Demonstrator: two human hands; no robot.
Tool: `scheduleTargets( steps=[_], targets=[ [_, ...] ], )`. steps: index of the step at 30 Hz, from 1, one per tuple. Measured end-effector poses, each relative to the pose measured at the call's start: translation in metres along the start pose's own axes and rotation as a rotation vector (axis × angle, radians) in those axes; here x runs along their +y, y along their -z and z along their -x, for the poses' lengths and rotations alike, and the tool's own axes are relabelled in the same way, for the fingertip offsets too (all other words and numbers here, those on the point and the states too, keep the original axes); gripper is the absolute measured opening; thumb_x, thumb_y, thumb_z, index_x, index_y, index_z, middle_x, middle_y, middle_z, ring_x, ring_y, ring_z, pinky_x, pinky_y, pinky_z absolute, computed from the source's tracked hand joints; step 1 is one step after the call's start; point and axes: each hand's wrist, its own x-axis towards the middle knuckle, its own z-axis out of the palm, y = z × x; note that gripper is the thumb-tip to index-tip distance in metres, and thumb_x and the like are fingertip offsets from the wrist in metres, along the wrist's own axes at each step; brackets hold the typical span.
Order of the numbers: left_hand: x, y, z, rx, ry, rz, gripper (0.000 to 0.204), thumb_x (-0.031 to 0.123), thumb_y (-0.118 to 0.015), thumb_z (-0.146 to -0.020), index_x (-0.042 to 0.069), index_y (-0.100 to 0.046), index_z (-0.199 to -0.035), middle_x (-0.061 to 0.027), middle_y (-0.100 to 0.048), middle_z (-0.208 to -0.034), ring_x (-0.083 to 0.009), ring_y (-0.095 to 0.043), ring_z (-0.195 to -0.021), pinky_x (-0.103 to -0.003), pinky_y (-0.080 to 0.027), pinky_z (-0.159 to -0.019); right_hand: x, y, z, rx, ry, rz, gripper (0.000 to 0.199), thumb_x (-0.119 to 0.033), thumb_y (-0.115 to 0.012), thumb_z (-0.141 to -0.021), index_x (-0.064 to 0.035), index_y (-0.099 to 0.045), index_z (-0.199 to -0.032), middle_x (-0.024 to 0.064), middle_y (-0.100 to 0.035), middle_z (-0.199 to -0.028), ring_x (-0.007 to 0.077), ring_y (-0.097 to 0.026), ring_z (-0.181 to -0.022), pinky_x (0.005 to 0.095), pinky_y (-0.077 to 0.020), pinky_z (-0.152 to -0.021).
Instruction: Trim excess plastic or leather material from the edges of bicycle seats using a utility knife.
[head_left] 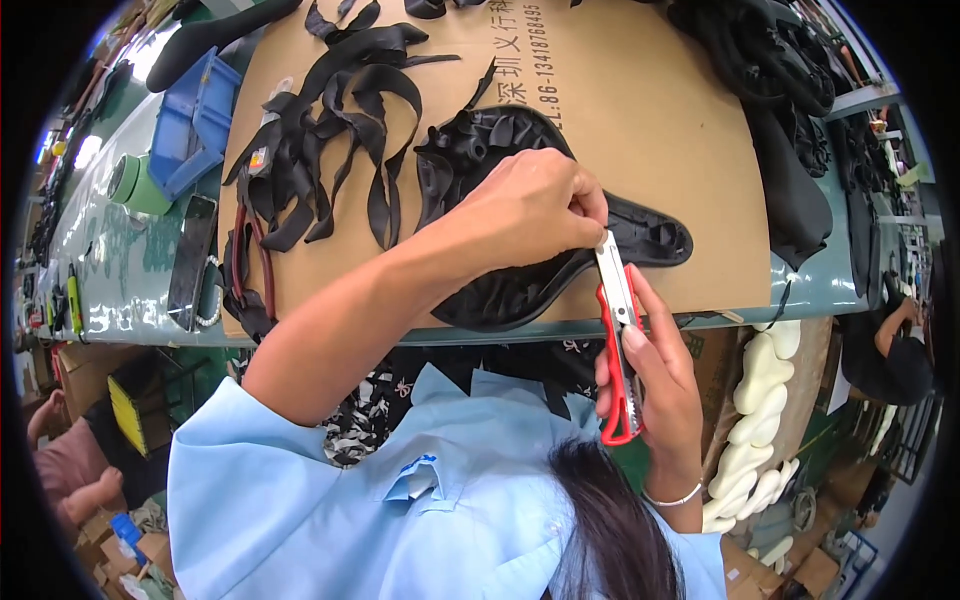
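Note:
A black bicycle saddle (490, 290) lies underside up on the cardboard, its narrow nose pointing right and loose black cover material bunched inside its rim. My left hand (535, 205) reaches across it, thumb and fingers pinched together over the start of the nose. What those fingertips hold is hidden. In my right hand (660, 350) is a red and silver utility knife (622, 310), gripped around its handle at the table's front edge. The knife's front end points up and away from me, close against my left fingertips.
Black fabric strips (345, 120) lie tangled left of the saddle, beside red-handled pliers (255, 245). A phone (192, 260) and a blue bin (195, 125) stand farther left. More black saddles or covers (780, 170) pile up at right; cream foam saddle pads (757, 400) are stacked below the table.

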Motion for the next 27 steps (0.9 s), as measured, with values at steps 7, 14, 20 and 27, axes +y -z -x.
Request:
scheduleTargets(
  steps=[7, 14, 20, 27],
  targets=[
    [-0.010, 0.008, 0.003, 0.098, 0.090, 0.698, 0.015, 0.013, -0.072, -0.081, 0.002, -0.068, -0.089, 0.0015, -0.064, -0.080, -0.0051, -0.054, -0.073, -0.018, -0.040, -0.067, -0.018, -0.014, 0.021, -0.159, -0.039, 0.282, 0.057, -0.015, -0.045, -0.097, -0.0047, -0.025, -0.150, 0.0077, -0.059, -0.085, 0.0107, -0.055, -0.060, 0.0244, -0.0486, -0.056],
    [-0.008, 0.036, 0.010, 0.485, -0.247, 0.432, 0.013, 0.013, -0.071, -0.084, 0.003, -0.066, -0.090, -0.0010, -0.065, -0.090, -0.0077, -0.057, -0.078, -0.020, -0.042, -0.070, 0.021, 0.019, 0.024, -0.195, 0.157, -0.089, 0.054, -0.020, -0.065, -0.088, 0.0038, -0.041, -0.130, 0.0147, -0.062, -0.098, 0.0144, -0.062, -0.064, 0.0238, -0.0486, -0.053],
    [-0.026, 0.029, 0.048, 0.671, -0.064, -0.246, 0.009, 0.016, -0.068, -0.078, 0.009, -0.065, -0.083, -0.0109, -0.060, -0.116, -0.0281, -0.056, -0.111, -0.039, -0.042, -0.090, 0.007, -0.029, -0.061, 0.218, 0.323, 0.190, 0.045, -0.018, -0.069, -0.087, -0.0013, -0.047, -0.122, 0.0100, -0.062, -0.101, 0.0100, -0.059, -0.075, 0.0217, -0.0494, -0.062],
    [0.041, -0.007, 0.077, 0.533, 0.000, 0.699, 0.005, 0.007, -0.057, -0.092, 0.003, -0.055, -0.091, -0.0165, -0.062, -0.106, -0.0223, -0.067, -0.085, -0.032, -0.049, -0.064, -0.027, -0.003, -0.106, -0.091, 0.369, 0.204, 0.035, -0.015, -0.068, -0.087, -0.0008, -0.054, -0.116, 0.0022, -0.062, -0.089, 0.0050, -0.053, -0.063, 0.0208, -0.0439, -0.055]
  ],
)
